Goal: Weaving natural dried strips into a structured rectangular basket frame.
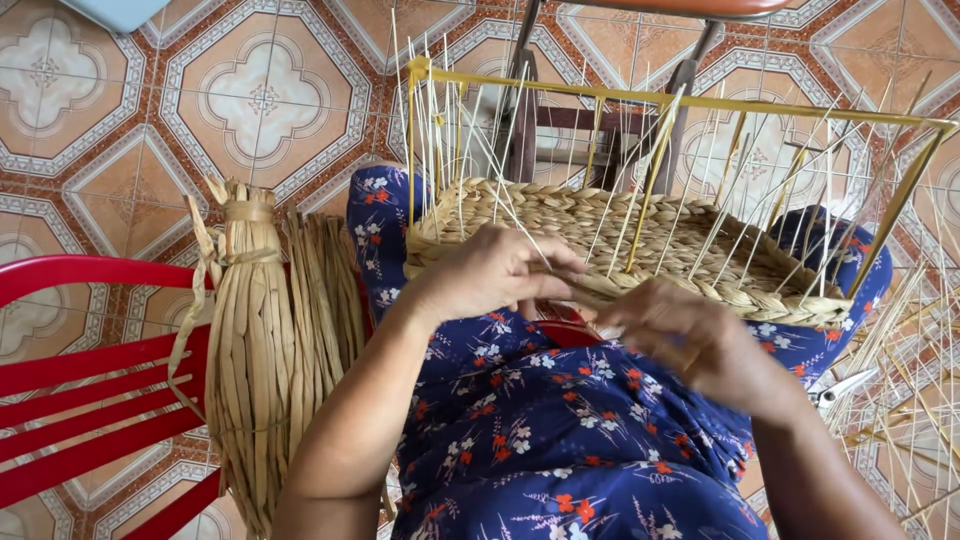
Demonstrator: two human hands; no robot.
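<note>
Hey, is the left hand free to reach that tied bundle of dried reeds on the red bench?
Probably yes: the reed bundle stands just beside the left arm with nothing between, though the left hand is busy on the woven basket.

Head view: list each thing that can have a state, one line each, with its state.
Woven basket: unfinished, resting on the lap, thin stakes standing up.
Yellow frame: upright, set around the basket.
Left hand: closed on a weaving strand at the basket's near rim.
Right hand: fingers curled beside the rim.
Bundle of dried leaves: tied, leaning on the red bench.
</note>
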